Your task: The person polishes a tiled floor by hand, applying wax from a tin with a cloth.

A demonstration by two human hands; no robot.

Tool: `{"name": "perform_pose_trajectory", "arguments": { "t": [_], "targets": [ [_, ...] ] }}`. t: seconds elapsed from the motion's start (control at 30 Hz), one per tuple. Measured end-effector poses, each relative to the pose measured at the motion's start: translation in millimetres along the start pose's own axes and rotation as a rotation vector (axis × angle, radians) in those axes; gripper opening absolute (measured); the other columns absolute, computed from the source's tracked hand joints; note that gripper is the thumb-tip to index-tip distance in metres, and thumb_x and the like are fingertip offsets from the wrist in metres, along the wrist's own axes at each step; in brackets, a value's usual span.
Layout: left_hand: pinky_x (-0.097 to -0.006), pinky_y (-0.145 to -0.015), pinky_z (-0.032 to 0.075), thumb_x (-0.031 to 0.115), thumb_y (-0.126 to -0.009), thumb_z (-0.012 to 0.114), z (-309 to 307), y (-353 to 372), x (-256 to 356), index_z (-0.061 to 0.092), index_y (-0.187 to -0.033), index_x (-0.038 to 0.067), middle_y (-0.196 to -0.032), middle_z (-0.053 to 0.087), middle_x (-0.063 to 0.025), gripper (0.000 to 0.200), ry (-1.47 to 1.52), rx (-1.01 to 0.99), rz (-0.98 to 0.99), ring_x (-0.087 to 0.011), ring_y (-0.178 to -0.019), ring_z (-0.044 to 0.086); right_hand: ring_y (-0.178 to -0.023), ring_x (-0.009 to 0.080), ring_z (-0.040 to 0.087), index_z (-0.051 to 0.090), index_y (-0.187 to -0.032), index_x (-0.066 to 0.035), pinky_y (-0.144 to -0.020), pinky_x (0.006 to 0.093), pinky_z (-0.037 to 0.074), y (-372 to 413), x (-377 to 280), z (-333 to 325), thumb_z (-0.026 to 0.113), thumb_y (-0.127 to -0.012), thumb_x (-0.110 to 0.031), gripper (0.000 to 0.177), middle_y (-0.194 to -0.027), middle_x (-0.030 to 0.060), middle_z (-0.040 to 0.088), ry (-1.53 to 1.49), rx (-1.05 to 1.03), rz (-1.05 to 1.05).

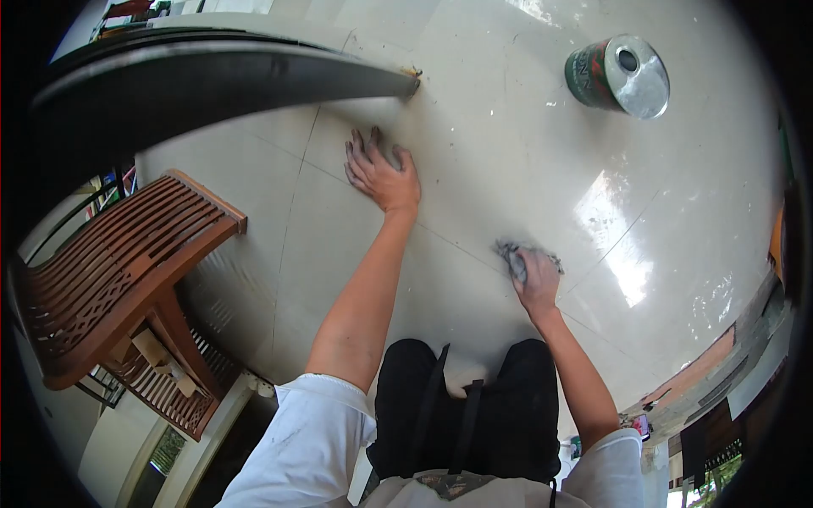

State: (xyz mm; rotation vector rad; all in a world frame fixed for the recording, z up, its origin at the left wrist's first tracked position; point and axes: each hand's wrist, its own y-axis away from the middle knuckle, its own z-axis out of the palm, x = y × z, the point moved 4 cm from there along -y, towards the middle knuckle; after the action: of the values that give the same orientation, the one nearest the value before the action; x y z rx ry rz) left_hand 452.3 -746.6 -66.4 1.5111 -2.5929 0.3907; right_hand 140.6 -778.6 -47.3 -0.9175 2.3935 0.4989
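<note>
My left hand [383, 173] rests flat on the pale tiled floor [474, 178], fingers spread and smudged dark, near the tip of a long black curved object [229, 80]. My right hand [536, 279] is closed around a crumpled grey rag [513, 256], pressed against the floor to the right. Part of the rag is hidden under the fingers. Beyond it at the upper right stands a green and silver can [639, 76] with a round opening in its top.
A brown slatted wooden chair [127, 262] is at the left. My knees [466, 398], in black trousers, are at the bottom centre. Small pale specks lie on the floor. Along the lower right runs a rough strip [694, 368] with clutter beside it.
</note>
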Motion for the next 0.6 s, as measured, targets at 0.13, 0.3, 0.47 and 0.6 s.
{"name": "perform_pose_trajectory", "arguments": {
  "t": [0.13, 0.3, 0.47, 0.6],
  "targets": [
    [-0.0501, -0.117, 0.015, 0.029, -0.087, 0.055, 3, -1, 0, 0.053, -0.133, 0.012, -0.148, 0.04, -0.0129, 0.049, 0.06, -0.001, -0.029, -0.0308, -0.141, 0.029, -0.069, 0.0205, 0.057, 0.068, -0.091, -0.014, -0.058, 0.0327, 0.045, 12, 1, 17, 0.071, -0.071, -0.011, 0.02, -0.077, 0.0024, 0.057, 0.127, 0.203, -0.251],
    [-0.0531, -0.117, 0.015, 0.035, -0.088, 0.057, -5, 4, -3, 0.048, -0.139, 0.014, -0.151, 0.036, -0.0155, 0.056, 0.113, -0.008, 0.022, -0.0332, -0.142, 0.027, -0.068, 0.0205, 0.057, 0.067, -0.091, -0.015, -0.059, 0.0329, 0.045, 17, -2, 16, 0.072, -0.071, -0.016, 0.02, -0.076, 0.0021, 0.056, 0.139, 0.29, -0.288],
    [-0.0605, -0.112, 0.024, 0.037, -0.09, 0.059, -37, 109, 10, 0.043, -0.146, 0.023, -0.154, 0.028, -0.0223, 0.06, -0.075, -0.31, 0.515, -0.0408, -0.14, 0.029, -0.08, 0.0227, 0.06, 0.062, -0.097, -0.014, -0.068, 0.0366, 0.049, 16, -4, 8, 0.077, -0.069, -0.027, 0.034, -0.088, 0.0041, 0.059, 0.164, 0.209, -0.237],
    [-0.059, -0.114, 0.025, 0.029, -0.084, 0.064, -86, 208, -26, 0.046, -0.143, 0.019, -0.157, 0.025, -0.0175, 0.063, 0.197, -0.849, 0.327, -0.0395, -0.146, 0.021, -0.093, 0.0272, 0.061, 0.057, -0.104, -0.012, -0.08, 0.0404, 0.051, 14, -21, 0, 0.076, -0.075, -0.026, 0.037, -0.097, 0.0075, 0.059, 0.139, 0.037, -0.072]
  ]
}}
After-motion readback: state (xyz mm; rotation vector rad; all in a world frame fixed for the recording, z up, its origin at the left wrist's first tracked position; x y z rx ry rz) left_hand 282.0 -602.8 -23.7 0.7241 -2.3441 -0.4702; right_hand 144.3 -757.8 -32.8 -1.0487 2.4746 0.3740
